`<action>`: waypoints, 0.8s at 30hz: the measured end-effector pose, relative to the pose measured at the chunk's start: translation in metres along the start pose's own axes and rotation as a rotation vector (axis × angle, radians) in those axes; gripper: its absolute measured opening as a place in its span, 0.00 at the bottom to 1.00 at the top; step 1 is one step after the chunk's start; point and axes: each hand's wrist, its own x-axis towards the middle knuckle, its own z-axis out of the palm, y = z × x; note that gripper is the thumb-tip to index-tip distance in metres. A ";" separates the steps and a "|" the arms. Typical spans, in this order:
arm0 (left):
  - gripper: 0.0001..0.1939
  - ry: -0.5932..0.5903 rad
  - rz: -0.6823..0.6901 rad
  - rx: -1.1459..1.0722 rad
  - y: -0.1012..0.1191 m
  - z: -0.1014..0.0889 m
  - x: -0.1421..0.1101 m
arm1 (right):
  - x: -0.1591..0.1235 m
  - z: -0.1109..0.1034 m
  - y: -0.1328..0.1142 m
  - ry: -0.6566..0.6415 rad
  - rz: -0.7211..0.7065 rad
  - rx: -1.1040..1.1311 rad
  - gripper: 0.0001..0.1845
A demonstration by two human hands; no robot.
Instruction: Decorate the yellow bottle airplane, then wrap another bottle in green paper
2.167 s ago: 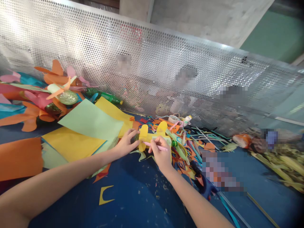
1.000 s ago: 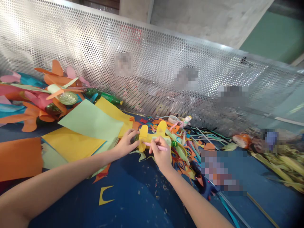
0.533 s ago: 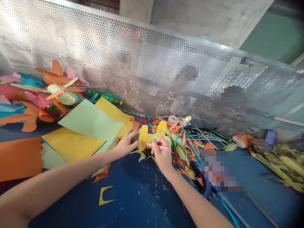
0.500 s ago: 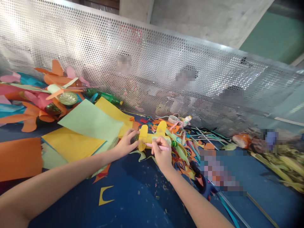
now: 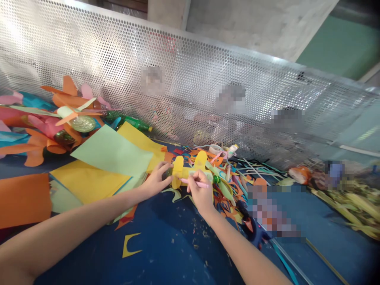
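A small plastic bottle wrapped in yellow paper (image 5: 184, 172) lies on its side on the blue table, its green neck (image 5: 216, 179) pointing right. Rounded yellow paper strips (image 5: 201, 159) stick out from it like wings. My left hand (image 5: 157, 181) grips the bottle's base end between thumb and fingers. In my right hand (image 5: 201, 194) is a slim pink pen (image 5: 202, 185), pinched with its tip against the yellow paper near the left strip. Part of the bottle is hidden behind my right hand.
Coloured paper sheets (image 5: 111, 150) lie at left, below a heap of paper-covered bottles (image 5: 73, 105). Paper scraps (image 5: 227, 202), a glue bottle (image 5: 233, 150) and dark blue scissors (image 5: 257, 233) are at right. A perforated metal panel (image 5: 190, 75) stands behind, with people beyond it.
The view has shifted very slightly. Both hands keep their places, and the pen's tip stays at the yellow paper with little visible movement.
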 end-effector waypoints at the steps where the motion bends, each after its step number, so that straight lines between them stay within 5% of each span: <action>1: 0.16 -0.001 0.000 0.001 0.000 0.000 0.000 | 0.000 0.000 0.001 0.002 0.006 0.007 0.15; 6: 0.18 -0.008 -0.029 0.003 0.002 -0.001 0.001 | -0.003 -0.001 -0.003 0.031 -0.032 0.011 0.15; 11: 0.22 -0.036 -0.104 -0.018 -0.003 0.002 0.002 | -0.017 0.000 -0.034 -0.002 -0.437 -0.246 0.13; 18: 0.25 -0.063 -0.143 -0.069 -0.007 0.003 0.003 | -0.069 -0.004 -0.045 -0.389 -0.631 -0.426 0.09; 24: 0.27 -0.080 -0.090 -0.145 -0.007 0.003 0.003 | -0.089 -0.029 -0.024 -0.492 -0.873 -0.668 0.10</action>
